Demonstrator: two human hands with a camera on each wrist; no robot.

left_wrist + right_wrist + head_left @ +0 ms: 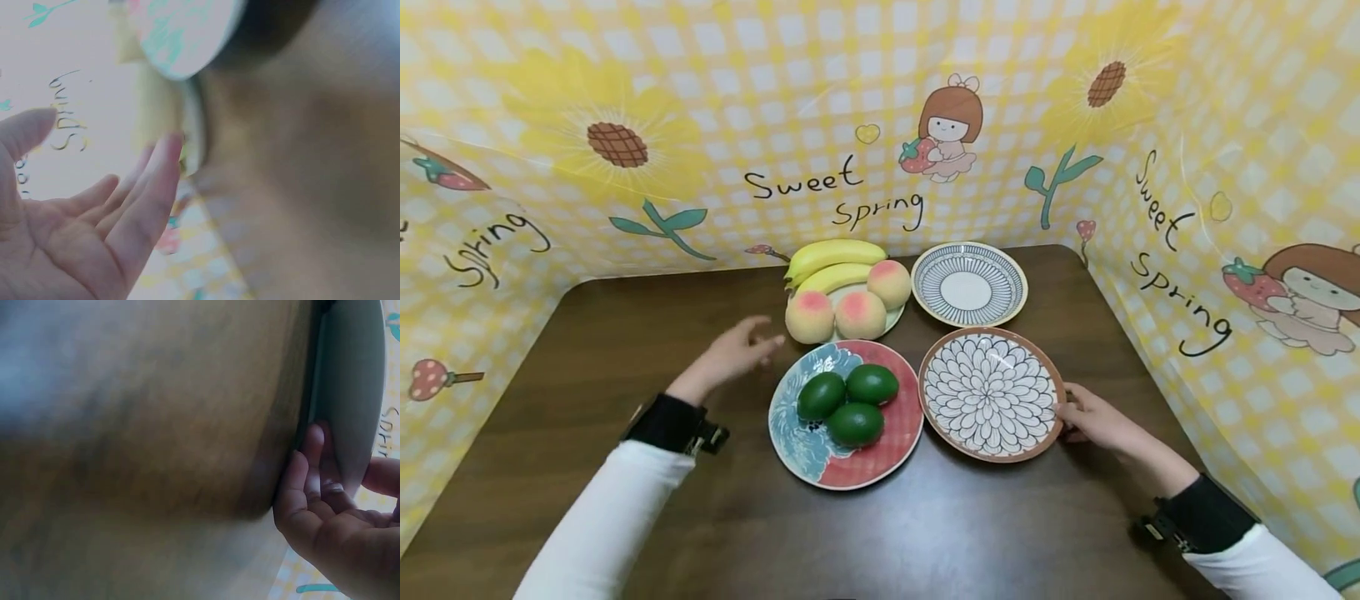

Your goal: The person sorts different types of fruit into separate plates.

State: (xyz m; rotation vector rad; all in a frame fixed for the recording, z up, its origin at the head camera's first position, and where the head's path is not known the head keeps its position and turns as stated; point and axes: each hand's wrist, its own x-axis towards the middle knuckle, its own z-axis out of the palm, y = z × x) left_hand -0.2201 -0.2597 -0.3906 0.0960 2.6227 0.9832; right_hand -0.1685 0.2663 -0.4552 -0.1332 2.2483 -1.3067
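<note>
My right hand (pixel 1097 417) grips the brown rim of a plate with a black-and-white petal pattern (pixel 988 396). In the right wrist view, the thumb lies on the rim and the fingers go beneath the plate's pale underside (pixel 353 381). My left hand (pixel 733 354) holds nothing, its fingers relaxed just left of the nearest peach (pixel 810 318). The left wrist view shows its palm (pixel 75 256) with thumb and fingers spread apart. Between the hands, three dark green avocado-like fruits (pixel 855 425) lie on a blue-and-red plate (pixel 895 454).
Behind, bananas (pixel 837 254) and three peaches share a pale plate (pixel 895 318). A plate with thin dark lines (pixel 966 287) stands at the back right, close to the petal plate. A yellow checked cloth (pixel 775 100) walls the brown table (pixel 647 325) at back and sides.
</note>
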